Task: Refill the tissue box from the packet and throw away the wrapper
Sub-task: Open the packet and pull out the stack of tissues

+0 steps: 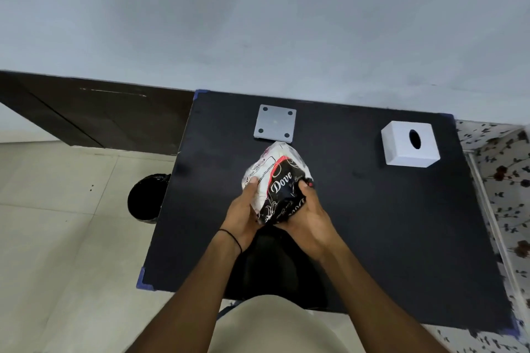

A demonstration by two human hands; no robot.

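Note:
A tissue packet [276, 178] in a black, red and white "Dove" wrapper is held above the middle of the black table [372, 223]. My left hand [243, 215] grips its left side, and my right hand [311, 218] grips its lower right end. The white tissue box [407, 147] stands at the table's far right with its oval slot facing up. A grey square base plate [274, 123] with four dark dots lies flat at the far middle, just beyond the packet.
A black-lined bin [147, 198] stands on the tiled floor left of the table. A dark wooden panel [94, 114] runs along the wall at the left. A floral-patterned surface [504, 180] borders the table's right edge.

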